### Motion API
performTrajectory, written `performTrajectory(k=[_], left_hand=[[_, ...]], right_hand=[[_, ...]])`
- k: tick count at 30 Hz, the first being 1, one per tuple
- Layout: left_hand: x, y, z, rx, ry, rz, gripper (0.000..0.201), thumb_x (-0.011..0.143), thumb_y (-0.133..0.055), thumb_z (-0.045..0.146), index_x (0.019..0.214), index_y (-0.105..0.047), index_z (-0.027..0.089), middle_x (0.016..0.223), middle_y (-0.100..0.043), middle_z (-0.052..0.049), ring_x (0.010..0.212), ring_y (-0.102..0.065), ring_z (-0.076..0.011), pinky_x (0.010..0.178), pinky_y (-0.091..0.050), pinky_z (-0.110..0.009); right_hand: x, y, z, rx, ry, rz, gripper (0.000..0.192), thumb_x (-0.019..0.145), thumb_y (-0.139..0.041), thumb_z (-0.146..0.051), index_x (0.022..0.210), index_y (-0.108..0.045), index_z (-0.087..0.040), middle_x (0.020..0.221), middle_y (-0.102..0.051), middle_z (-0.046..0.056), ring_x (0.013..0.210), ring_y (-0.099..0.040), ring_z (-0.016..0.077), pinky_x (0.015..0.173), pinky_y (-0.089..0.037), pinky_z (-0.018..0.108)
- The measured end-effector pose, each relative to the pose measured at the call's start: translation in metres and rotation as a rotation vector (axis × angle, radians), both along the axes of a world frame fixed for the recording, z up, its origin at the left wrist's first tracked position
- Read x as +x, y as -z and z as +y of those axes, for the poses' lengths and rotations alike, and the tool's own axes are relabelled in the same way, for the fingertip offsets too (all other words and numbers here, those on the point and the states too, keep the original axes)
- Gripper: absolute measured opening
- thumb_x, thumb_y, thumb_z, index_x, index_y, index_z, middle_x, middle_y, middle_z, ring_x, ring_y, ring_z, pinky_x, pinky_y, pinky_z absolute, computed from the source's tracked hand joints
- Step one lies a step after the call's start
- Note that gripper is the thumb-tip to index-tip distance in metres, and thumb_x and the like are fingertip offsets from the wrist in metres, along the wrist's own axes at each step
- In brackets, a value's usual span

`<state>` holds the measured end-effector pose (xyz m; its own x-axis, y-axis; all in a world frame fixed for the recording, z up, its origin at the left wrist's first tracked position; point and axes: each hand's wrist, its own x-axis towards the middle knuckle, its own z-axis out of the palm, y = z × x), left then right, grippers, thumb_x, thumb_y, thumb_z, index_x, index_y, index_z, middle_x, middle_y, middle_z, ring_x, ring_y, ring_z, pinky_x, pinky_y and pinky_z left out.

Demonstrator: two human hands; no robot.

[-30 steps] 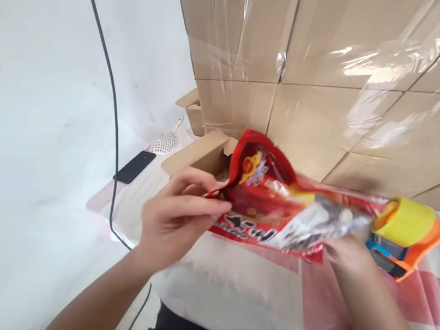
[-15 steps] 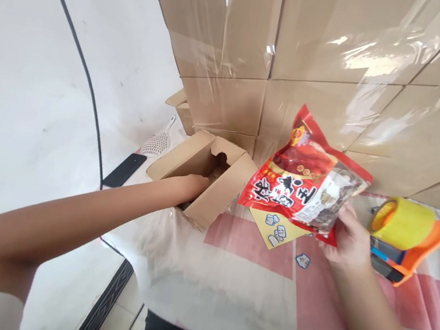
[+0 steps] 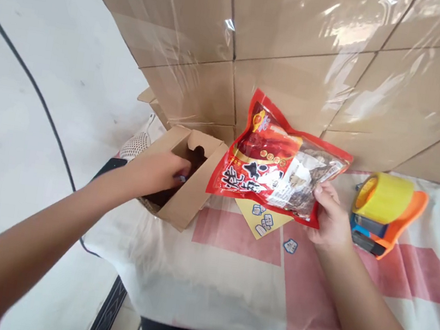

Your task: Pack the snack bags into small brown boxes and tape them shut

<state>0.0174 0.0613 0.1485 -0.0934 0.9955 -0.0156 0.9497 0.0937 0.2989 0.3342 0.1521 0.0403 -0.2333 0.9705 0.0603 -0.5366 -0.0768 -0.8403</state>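
A white scoop with holes is on the left. Next, the left hand dips into an open brown box; I can't tell if its fingers hold anything. A shiny red bag is up over a yellow card. The right hand pinches the bag's right end, near yellow tape.

On the red bag, left of the right fingers, large black Chinese characters run along the lower part; the one farthest from the fingers seems to read 烧, while the others are too creased to make out. Small yellow discs above them carry marks too tiny to read, as does the white panel nearer the fingers. Below and left of those fingers, blue-edged stickers on a yellow card and one loose sticker bear unreadable writing.
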Motion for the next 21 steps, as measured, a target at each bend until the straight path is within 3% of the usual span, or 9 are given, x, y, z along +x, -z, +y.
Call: performTrajectory(k=[1, 3, 6, 8, 10, 13, 15, 17, 21], left_hand=[[0.000, -0.014, -0.008, -0.056, 0.023, 0.032, 0.018, 0.079, -0.073, 0.035, 0.067, -0.065, 0.024, 0.067, -0.068, 0.002, 0.057, -0.058, -0.0142, 0.046, -0.036, -0.023], [0.009, -0.035, -0.025, 0.031, 0.036, 0.049, 0.022, 0.083, -0.070, 0.045, 0.073, -0.068, 0.025, 0.081, -0.072, 0.002, 0.059, -0.057, -0.0136, 0.049, -0.039, -0.025], [0.049, -0.033, -0.048, 0.155, 0.122, -0.030, 0.023, 0.086, -0.069, 0.046, 0.075, -0.071, 0.026, 0.095, -0.072, 0.003, 0.064, -0.058, -0.0118, 0.060, -0.046, -0.026], [0.085, -0.012, -0.056, 0.095, 0.140, -0.193, 0.016, 0.090, -0.066, 0.036, 0.078, -0.073, 0.027, 0.089, -0.072, 0.003, 0.064, -0.059, -0.0109, 0.061, -0.047, -0.024], [0.118, 0.019, -0.054, 0.018, 0.050, -0.444, 0.013, 0.092, -0.064, 0.029, 0.083, -0.073, 0.027, 0.084, -0.073, 0.003, 0.067, -0.064, -0.0118, 0.063, -0.049, -0.023], [0.148, 0.069, -0.034, -0.082, -0.157, -0.845, 0.008, 0.087, -0.068, 0.027, 0.094, -0.070, 0.024, 0.083, -0.076, 0.001, 0.073, -0.071, -0.0151, 0.066, -0.053, -0.024], [0.157, 0.098, -0.014, -0.105, -0.258, -0.956, 0.024, 0.085, -0.070, 0.025, 0.109, -0.066, 0.023, 0.082, -0.076, 0.000, 0.070, -0.071, -0.0160, 0.066, -0.054, -0.026], [0.161, 0.118, 0.004, -0.057, -0.270, -0.880, 0.022, 0.086, -0.068, 0.023, 0.109, -0.067, 0.021, 0.084, -0.076, -0.002, 0.071, -0.070, -0.0166, 0.067, -0.054, -0.027], [0.167, 0.137, 0.023, 0.128, -0.161, -0.346, 0.007, 0.088, -0.066, 0.020, 0.086, -0.073, 0.020, 0.104, -0.073, -0.009, 0.102, -0.067, -0.0257, 0.084, -0.052, -0.036]], right_hand=[[0.002, -0.002, 0.001, 0.007, 0.027, 0.019, 0.030, 0.065, -0.086, -0.046, 0.084, -0.070, -0.030, 0.090, -0.079, -0.002, 0.080, -0.076, 0.0268, 0.079, -0.065, 0.046], [0.009, -0.005, 0.005, 0.036, 0.057, 0.031, 0.027, 0.068, -0.084, -0.046, 0.086, -0.071, -0.032, 0.093, -0.078, -0.002, 0.088, -0.076, 0.0285, 0.080, -0.065, 0.047], [0.019, -0.006, 0.013, 0.072, 0.070, 0.018, 0.024, 0.075, -0.078, -0.046, 0.095, -0.071, -0.034, 0.106, -0.077, 0.000, 0.107, -0.072, 0.0314, 0.084, -0.063, 0.050], [0.025, -0.006, 0.017, 0.065, 0.089, 0.008, 0.023, 0.078, -0.074, -0.047, 0.097, -0.071, -0.034, 0.109, -0.075, 0.001, 0.112, -0.069, 0.0316, 0.085, -0.063, 0.051], [0.028, -0.006, 0.018, 0.050, 0.111, -0.006, 0.023, 0.081, -0.071, -0.047, 0.099, -0.072, -0.034, 0.109, -0.075, 0.002, 0.112, -0.069, 0.0313, 0.086, -0.062, 0.051], [0.029, -0.007, 0.017, 0.056, 0.111, -0.027, 0.027, 0.082, -0.069, -0.049, 0.104, -0.071, -0.034, 0.110, -0.074, 0.003, 0.113, -0.068, 0.0317, 0.086, -0.062, 0.051], [0.027, -0.007, 0.015, 0.080, 0.099, -0.041, 0.030, 0.082, -0.068, -0.051, 0.107, -0.070, -0.034, 0.110, -0.073, 0.004, 0.114, -0.067, 0.0320, 0.086, -0.062, 0.051], [0.024, -0.008, 0.012, 0.118, 0.090, -0.066, 0.031, 0.082, -0.069, -0.052, 0.106, -0.069, -0.033, 0.109, -0.073, 0.004, 0.115, -0.067, 0.0321, 0.087, -0.061, 0.050], [0.013, -0.010, 0.005, 0.156, 0.086, -0.081, 0.031, 0.076, -0.075, -0.054, 0.092, -0.066, -0.030, 0.099, -0.074, 0.002, 0.113, -0.069, 0.0313, 0.089, -0.060, 0.048]])
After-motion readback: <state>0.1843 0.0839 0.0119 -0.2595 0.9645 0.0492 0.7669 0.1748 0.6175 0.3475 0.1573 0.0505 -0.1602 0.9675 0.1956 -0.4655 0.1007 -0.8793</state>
